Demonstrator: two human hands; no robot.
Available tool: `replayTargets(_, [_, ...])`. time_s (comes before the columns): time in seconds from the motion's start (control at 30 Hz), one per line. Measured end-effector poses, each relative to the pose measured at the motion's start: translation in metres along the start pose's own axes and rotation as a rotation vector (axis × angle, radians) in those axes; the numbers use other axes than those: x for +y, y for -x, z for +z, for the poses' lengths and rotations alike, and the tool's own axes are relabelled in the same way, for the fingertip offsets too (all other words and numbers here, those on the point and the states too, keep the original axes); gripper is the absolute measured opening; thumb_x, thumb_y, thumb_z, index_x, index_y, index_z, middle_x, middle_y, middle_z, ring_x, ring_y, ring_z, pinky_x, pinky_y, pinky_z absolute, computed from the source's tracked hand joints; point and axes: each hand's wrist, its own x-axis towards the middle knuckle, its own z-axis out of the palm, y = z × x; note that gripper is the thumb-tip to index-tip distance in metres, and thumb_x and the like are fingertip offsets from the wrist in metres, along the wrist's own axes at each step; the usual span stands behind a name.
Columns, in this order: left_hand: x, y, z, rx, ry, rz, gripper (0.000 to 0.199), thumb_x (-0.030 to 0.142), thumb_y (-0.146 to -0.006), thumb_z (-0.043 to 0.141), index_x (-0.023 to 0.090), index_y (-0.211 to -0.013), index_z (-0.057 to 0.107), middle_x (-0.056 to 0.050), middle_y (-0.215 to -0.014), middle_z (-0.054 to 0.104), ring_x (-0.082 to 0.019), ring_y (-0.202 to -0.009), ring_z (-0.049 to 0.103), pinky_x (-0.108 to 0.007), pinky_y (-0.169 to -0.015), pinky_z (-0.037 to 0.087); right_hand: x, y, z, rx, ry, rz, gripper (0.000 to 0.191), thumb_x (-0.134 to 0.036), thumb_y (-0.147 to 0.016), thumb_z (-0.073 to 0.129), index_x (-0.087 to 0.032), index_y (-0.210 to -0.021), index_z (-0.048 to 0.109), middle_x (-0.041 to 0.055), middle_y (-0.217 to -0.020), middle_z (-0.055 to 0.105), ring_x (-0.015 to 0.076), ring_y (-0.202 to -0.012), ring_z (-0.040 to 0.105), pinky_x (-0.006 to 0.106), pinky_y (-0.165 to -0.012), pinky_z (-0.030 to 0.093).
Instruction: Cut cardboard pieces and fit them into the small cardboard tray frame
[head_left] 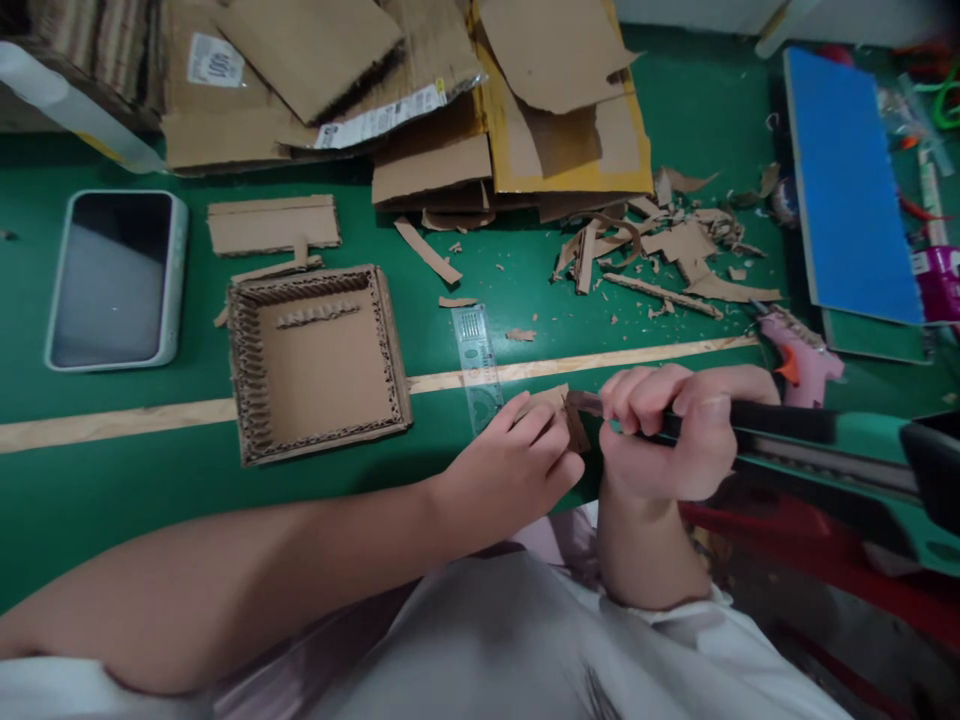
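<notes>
My right hand (667,430) is wrapped round a green and black utility knife (795,425), its blade tip at a small cardboard piece (576,428) near the table's front edge. With bent fingers, my left hand (525,455) presses on that same piece, just left of the blade. Beneath and beside the left fingertips lies a clear plastic ruler (477,360). A square cardboard tray with corrugated walls (326,365) sits to the left of both hands.
A phone (116,280) lies at the left. Cardboard sheets (315,60) are stacked at the back, with scraps (686,250) in front. Towards the right are a pink glue gun (806,355) and a blue board (851,185).
</notes>
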Motion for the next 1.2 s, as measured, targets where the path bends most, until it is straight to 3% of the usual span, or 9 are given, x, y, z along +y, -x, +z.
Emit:
replayTargets(0.13, [0.000, -0.001, 0.001, -0.004, -0.001, -0.005, 0.011, 0.017, -0.089, 0.043, 0.016, -0.086, 0.053, -0.012, -0.103, 0.061, -0.026, -0.108, 0.055, -0.048, -0.096, 0.041, 0.001, 0.003, -0.005, -0.008, -0.027, 0.028, 0.026, -0.028, -0.082, 0.047, -0.021, -0.058, 0.038, -0.0081, -0.043, 0.032, 0.0077, -0.034, 0.031, 0.024, -0.035, 0.031])
replayTargets(0.3, [0.001, 0.000, 0.003, 0.018, 0.044, -0.038, 0.014, 0.020, -0.090, 0.044, 0.016, -0.093, 0.057, -0.010, -0.105, 0.061, -0.029, -0.118, 0.048, -0.049, -0.099, 0.039, 0.005, 0.008, -0.008, -0.161, 0.007, 0.098, 0.030, -0.029, -0.080, 0.050, -0.021, -0.054, 0.039, -0.0057, -0.045, 0.040, 0.0079, -0.038, 0.038, 0.027, -0.040, 0.035])
replayTargets(0.43, [0.002, 0.000, 0.004, 0.009, 0.046, -0.047, 0.016, 0.022, -0.090, 0.046, 0.015, -0.098, 0.058, -0.011, -0.110, 0.060, -0.029, -0.121, 0.046, -0.050, -0.102, 0.036, 0.009, 0.004, 0.000, -0.082, 0.012, 0.044, 0.023, -0.024, -0.080, 0.052, -0.021, -0.060, 0.042, -0.0086, -0.044, 0.033, 0.0070, -0.035, 0.035, 0.024, -0.035, 0.030])
replayTargets(0.57, [0.002, -0.001, 0.003, -0.005, 0.027, -0.045, 0.019, 0.019, -0.090, 0.043, 0.014, -0.102, 0.057, -0.013, -0.115, 0.058, -0.030, -0.121, 0.045, -0.048, -0.102, 0.037, 0.015, -0.004, 0.004, -0.086, 0.009, 0.038, 0.013, -0.024, -0.082, 0.052, -0.022, -0.071, 0.046, -0.0105, -0.045, 0.029, 0.0059, -0.032, 0.031, 0.022, -0.034, 0.028])
replayTargets(0.8, [0.002, -0.001, 0.006, 0.000, 0.012, -0.048, 0.018, 0.017, -0.090, 0.042, 0.016, -0.099, 0.058, -0.012, -0.111, 0.059, -0.028, -0.118, 0.048, -0.046, -0.101, 0.038, 0.017, -0.012, 0.009, -0.153, 0.080, 0.163, 0.020, -0.031, -0.082, 0.056, -0.022, -0.069, 0.044, -0.0107, -0.045, 0.031, 0.0039, -0.032, 0.030, 0.020, -0.031, 0.024])
replayTargets(1.0, [0.001, -0.001, 0.006, 0.081, 0.012, -0.048, 0.015, 0.015, -0.089, 0.043, 0.016, -0.086, 0.057, -0.009, -0.098, 0.062, -0.026, -0.110, 0.053, -0.045, -0.099, 0.039, 0.020, -0.023, 0.016, -0.119, 0.060, 0.268, 0.020, -0.032, -0.077, 0.062, -0.022, -0.068, 0.047, -0.0112, -0.044, 0.033, 0.0032, -0.030, 0.031, 0.019, -0.028, 0.025])
replayTargets(1.2, [0.000, -0.001, 0.005, 0.091, 0.020, -0.037, 0.015, 0.013, -0.089, 0.042, 0.015, -0.086, 0.057, -0.008, -0.095, 0.062, -0.024, -0.102, 0.055, -0.045, -0.096, 0.042, 0.030, -0.033, 0.017, -0.118, 0.020, 0.331, 0.015, -0.029, -0.076, 0.063, -0.023, -0.070, 0.051, -0.0121, -0.040, 0.036, 0.0031, -0.028, 0.029, 0.018, -0.026, 0.024])
